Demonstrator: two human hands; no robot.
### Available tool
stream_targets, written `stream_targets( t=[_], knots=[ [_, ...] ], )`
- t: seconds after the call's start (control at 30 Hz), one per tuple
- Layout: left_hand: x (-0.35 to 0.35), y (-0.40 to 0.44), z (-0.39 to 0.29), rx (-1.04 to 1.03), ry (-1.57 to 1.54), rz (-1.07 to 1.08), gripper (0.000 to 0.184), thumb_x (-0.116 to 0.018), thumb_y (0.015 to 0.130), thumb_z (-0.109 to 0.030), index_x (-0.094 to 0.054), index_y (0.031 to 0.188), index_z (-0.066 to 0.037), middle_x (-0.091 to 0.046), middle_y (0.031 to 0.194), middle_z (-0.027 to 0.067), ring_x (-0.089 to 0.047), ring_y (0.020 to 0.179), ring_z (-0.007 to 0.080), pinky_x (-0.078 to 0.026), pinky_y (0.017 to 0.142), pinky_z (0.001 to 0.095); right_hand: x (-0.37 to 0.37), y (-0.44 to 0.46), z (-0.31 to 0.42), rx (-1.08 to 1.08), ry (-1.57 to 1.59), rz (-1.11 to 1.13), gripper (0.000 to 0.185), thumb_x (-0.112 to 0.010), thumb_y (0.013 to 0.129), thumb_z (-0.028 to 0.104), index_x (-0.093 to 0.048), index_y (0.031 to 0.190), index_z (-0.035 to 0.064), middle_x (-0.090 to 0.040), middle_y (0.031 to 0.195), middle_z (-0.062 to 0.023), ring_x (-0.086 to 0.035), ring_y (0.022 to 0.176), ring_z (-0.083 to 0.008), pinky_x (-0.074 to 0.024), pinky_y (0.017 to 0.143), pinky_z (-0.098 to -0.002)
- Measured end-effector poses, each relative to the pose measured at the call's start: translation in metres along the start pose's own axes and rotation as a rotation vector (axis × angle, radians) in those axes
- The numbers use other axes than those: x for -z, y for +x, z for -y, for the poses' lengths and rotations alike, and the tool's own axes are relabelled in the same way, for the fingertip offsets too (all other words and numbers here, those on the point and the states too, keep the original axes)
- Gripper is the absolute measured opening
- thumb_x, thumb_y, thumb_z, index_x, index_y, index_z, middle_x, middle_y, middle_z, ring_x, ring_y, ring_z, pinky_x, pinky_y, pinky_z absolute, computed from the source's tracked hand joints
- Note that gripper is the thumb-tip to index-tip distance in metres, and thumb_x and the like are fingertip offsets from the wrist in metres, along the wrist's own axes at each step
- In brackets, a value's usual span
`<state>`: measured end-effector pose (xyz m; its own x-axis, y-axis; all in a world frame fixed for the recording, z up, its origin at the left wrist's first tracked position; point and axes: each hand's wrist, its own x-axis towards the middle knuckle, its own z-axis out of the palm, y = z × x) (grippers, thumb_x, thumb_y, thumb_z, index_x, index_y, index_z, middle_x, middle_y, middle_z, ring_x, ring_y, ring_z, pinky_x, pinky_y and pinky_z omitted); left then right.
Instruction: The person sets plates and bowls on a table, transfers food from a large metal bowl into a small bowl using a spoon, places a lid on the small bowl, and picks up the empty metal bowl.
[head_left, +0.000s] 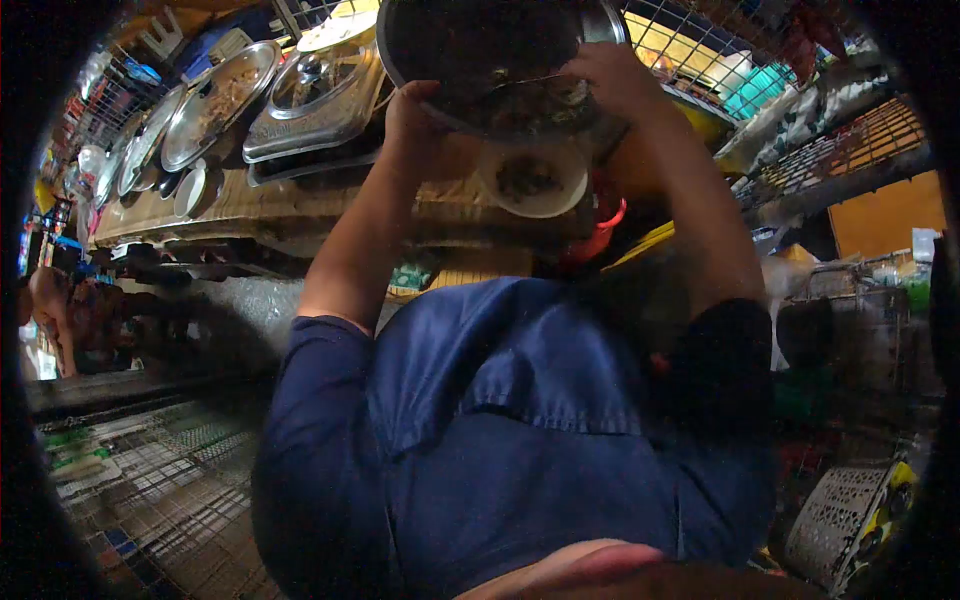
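A large dark metal pot [470,45] is tilted at the top of the head view, with some food at its lower edge. My left hand [412,112] grips the pot's left rim, fingers wrapped round it. At the right side, my right hand [600,72] is closed on the handle of a thin metal utensil [530,82] that reaches into the food. Just below the pot stands a pale round bowl [575,190] with dark pieces of food in it. Whether pot and bowl touch, I cannot tell.
Lidded metal trays [320,130] and glass-lidded dishes [218,100] line the wooden counter [290,210] on the left, with a small white bowl [190,190]. A red container [600,225] is right of the bowl. Wire racks [820,155] stand at the right.
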<state>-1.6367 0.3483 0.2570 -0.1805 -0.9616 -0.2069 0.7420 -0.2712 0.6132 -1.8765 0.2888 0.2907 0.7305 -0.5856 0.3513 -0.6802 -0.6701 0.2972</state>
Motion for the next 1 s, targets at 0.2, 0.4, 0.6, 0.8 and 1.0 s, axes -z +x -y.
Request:
stream_targets(
  t=[0.2,0.4,0.6,0.8,1.0],
  knots=[
    [-0.013,-0.015,-0.003,0.058,0.033,0.036,0.044,-0.044,0.066,-0.020,-0.037,0.104,0.002,-0.047,0.097,0.0165,-0.048,0.088,0.0332,-0.038,0.080,0.0464,0.036,-0.020,0.010,-0.472,-0.079,0.017,0.022,-0.044,0.066,0.010,-0.057,0.083,0.0102,-0.055,0.076,-0.0122,-0.054,0.070,-0.0297,-0.0439,0.063,-0.0376],
    [0.029,0.039,0.007,-0.163,0.145,-0.031,0.023,-0.045,0.067,-0.014,-0.045,0.087,-0.003,-0.048,0.082,0.0102,-0.050,0.076,0.0273,-0.046,0.064,0.0407,-0.002,-0.031,0.038,-0.604,0.011,0.213,0.025,-0.044,0.065,0.011,-0.057,0.086,0.0095,-0.056,0.079,-0.0148,-0.055,0.075,-0.0296,-0.0440,0.065,-0.0391],
    [0.048,0.067,0.013,-0.232,0.085,0.008,0.016,-0.046,0.067,-0.015,-0.048,0.082,-0.007,-0.048,0.077,0.0084,-0.051,0.066,0.0247,-0.047,0.055,0.0408,-0.014,-0.023,0.051,-0.602,0.384,0.326,0.024,-0.048,0.067,0.013,-0.058,0.089,0.0084,-0.058,0.079,-0.0128,-0.057,0.071,-0.0235,-0.0450,0.062,-0.0341],
    [0.033,0.047,0.009,-0.212,0.126,0.003,0.030,-0.043,0.071,-0.015,-0.048,0.094,0.004,-0.053,0.089,0.0150,-0.051,0.079,0.0287,-0.042,0.075,0.0367,-0.030,-0.027,0.033,-0.604,0.849,0.334,0.024,-0.052,0.066,0.012,-0.058,0.088,0.0045,-0.059,0.076,-0.0085,-0.056,0.067,-0.0146,-0.0446,0.062,-0.0270],
    [0.031,0.042,0.011,-0.221,0.105,-0.055,0.016,-0.046,0.067,-0.011,-0.048,0.082,-0.005,-0.050,0.078,0.0111,-0.052,0.067,0.0276,-0.048,0.058,0.0415,-0.015,-0.037,0.022,-0.569,0.719,0.290,0.024,-0.053,0.066,0.012,-0.059,0.088,0.0040,-0.059,0.080,-0.0080,-0.054,0.074,-0.0138,-0.0435,0.066,-0.0259]
  ],
)
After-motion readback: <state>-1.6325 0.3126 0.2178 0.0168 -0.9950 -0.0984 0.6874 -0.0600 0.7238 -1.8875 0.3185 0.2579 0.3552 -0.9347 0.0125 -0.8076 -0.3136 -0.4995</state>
